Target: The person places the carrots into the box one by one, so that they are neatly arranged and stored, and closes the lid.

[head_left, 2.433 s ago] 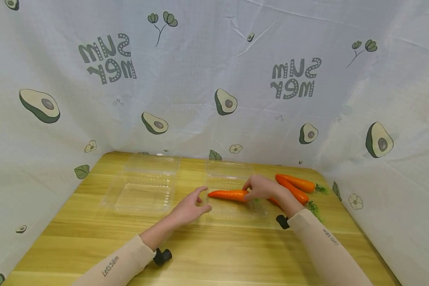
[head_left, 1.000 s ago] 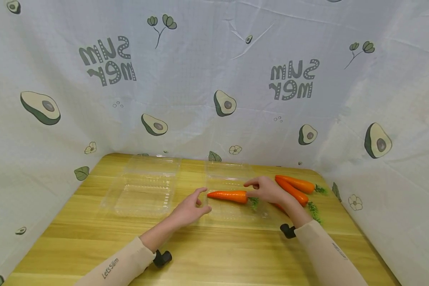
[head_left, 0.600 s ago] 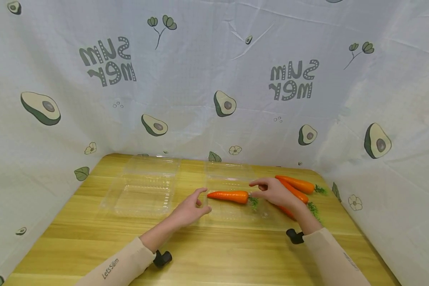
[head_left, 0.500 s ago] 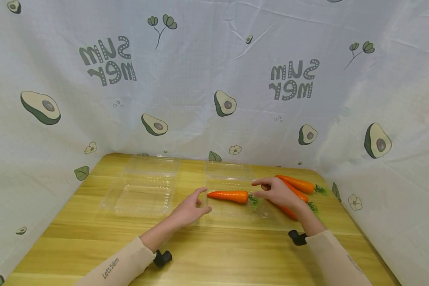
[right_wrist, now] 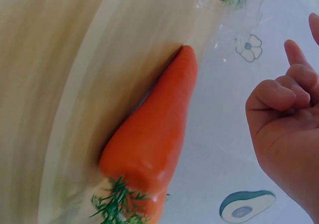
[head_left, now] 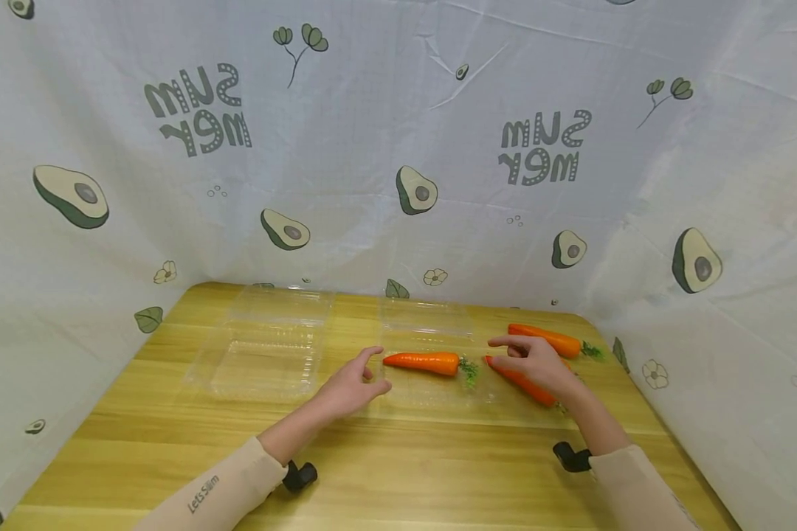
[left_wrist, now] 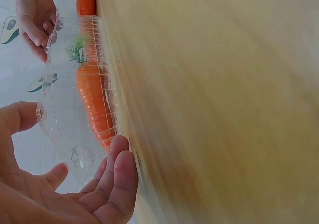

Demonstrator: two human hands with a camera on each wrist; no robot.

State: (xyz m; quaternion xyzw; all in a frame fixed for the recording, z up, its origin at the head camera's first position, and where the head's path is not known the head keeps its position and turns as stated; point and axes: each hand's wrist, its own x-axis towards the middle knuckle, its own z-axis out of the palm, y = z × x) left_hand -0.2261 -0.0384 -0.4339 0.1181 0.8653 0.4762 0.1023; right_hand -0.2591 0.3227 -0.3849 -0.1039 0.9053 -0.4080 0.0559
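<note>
An orange carrot (head_left: 425, 362) with a green leafy top lies lengthwise in the right clear plastic container (head_left: 432, 394), its tip to the left. My left hand (head_left: 352, 387) is at that container's left edge, fingers spread; in the left wrist view, fingertips (left_wrist: 124, 171) touch its side. My right hand (head_left: 538, 365) hovers right of the container, holding nothing, some fingers bent. Beneath it lies a carrot (right_wrist: 154, 124), seen whole in the right wrist view. Another carrot (head_left: 551, 339) lies behind the hand. A third one there is mostly hidden by it.
A second clear container (head_left: 266, 369) stands with its lid raised on the left of the wooden table (head_left: 398, 472). The right container's lid (head_left: 428, 316) also stands up at the back. A white printed curtain (head_left: 345, 147) closes off the back and sides.
My right hand has let go of the carrot in the container and moved right, over the loose carrots. That carrot has stayed in place since. My left hand has kept its place.
</note>
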